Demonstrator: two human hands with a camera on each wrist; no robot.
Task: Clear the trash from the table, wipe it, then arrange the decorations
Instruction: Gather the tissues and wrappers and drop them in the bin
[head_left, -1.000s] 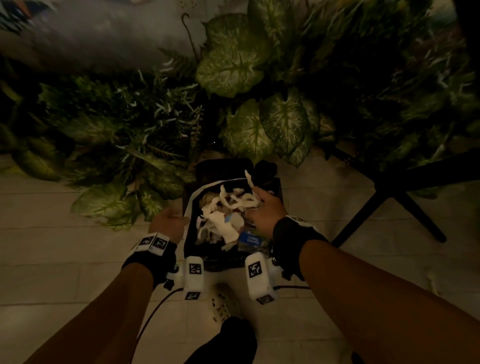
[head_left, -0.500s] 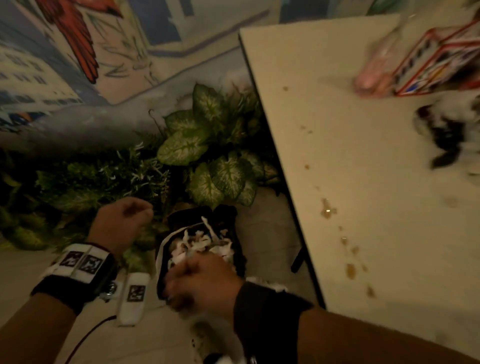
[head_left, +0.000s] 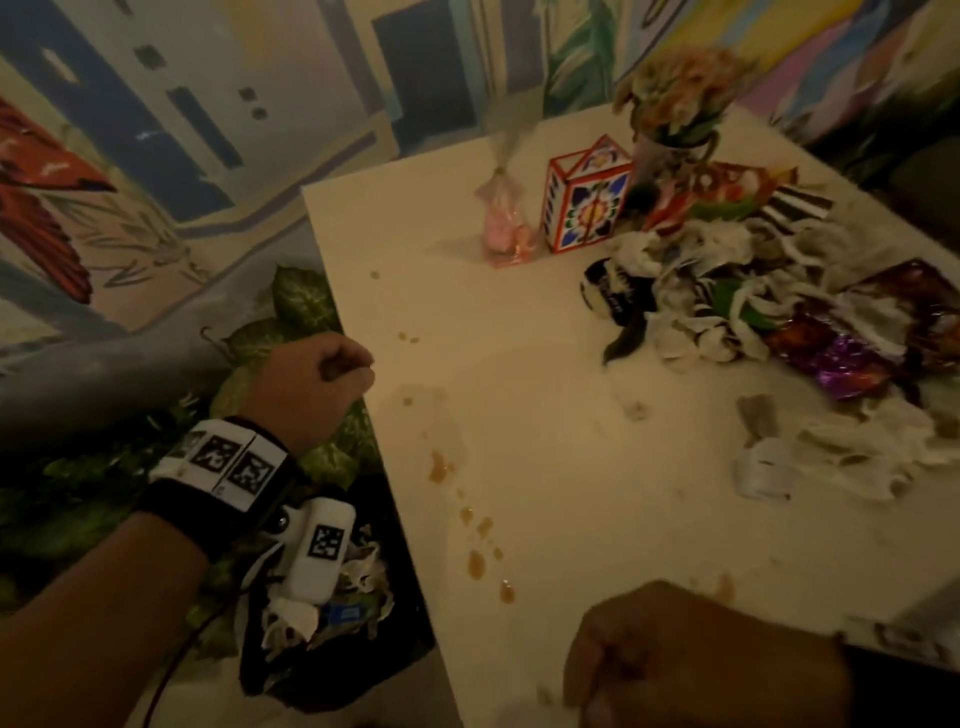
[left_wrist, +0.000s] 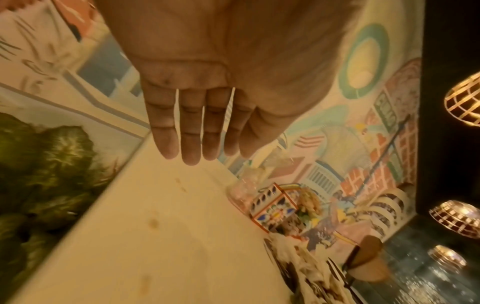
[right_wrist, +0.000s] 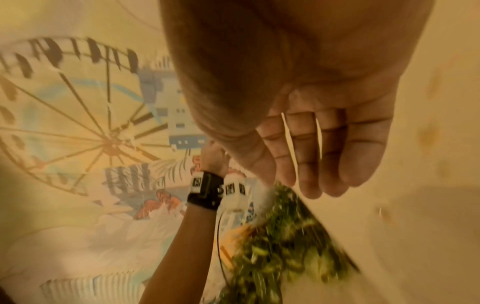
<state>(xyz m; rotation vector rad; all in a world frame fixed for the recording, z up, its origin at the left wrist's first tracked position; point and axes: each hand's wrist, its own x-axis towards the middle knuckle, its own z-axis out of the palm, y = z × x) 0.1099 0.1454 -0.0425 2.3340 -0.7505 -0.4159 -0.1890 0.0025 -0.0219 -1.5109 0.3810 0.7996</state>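
I am partway through clearing trash: the counter (head_left: 545, 415) carries a heap of crumpled paper and wrappers (head_left: 753, 306) at its far right, beside the decorations, above brown spots. Next I must reach across and gather more. My left hand (head_left: 311, 389) and right hand (head_left: 691, 654) are loosely curled, empty.
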